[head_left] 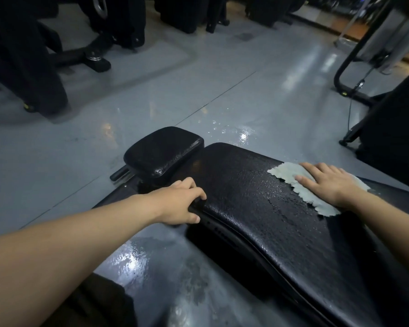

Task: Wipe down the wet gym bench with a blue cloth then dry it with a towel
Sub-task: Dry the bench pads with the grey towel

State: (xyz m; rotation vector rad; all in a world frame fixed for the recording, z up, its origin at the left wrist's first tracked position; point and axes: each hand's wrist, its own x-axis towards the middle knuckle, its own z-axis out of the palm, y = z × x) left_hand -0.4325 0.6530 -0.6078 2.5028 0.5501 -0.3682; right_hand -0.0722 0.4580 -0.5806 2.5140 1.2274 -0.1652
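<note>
**Ana:** Left forearm fills the near corner, and it leads up to the left hand (183, 204), whose grip is curled over the near-left edge of the bench (265, 208), fingers wrapped on the padding, bracing it.

**Ben:** Big picture first, though. That black padded surface dominates, beaded with water across its whole top. Its long axis runs from the bottom-right corner of view up toward the smaller head pad (163, 151) at its far end, so it points away and to the left.

**Ana:** And the grey floor (80, 142) is wet too, with puddles beside the near-left edge and beyond the far end.

**Ben:** Now the blue cloth (291, 174). It lies flat on the surface along the right edge, its long side running with that edge, its zigzag hem facing the middle.

**Ana:** Right hand (331, 182) sits flat on top of it, fingers straight and spread, pressing rather than clutching. Nothing pinched there.

**Ben:** Risks from here? I'd say the cloth could bunch or slide out from under that flat palm on such a slick surface.

**Ana:** Agreed, and a wipe toward the edge could push more water onto the floor, underfoot. No towel in sight yet, so drying looks some way off.
</note>
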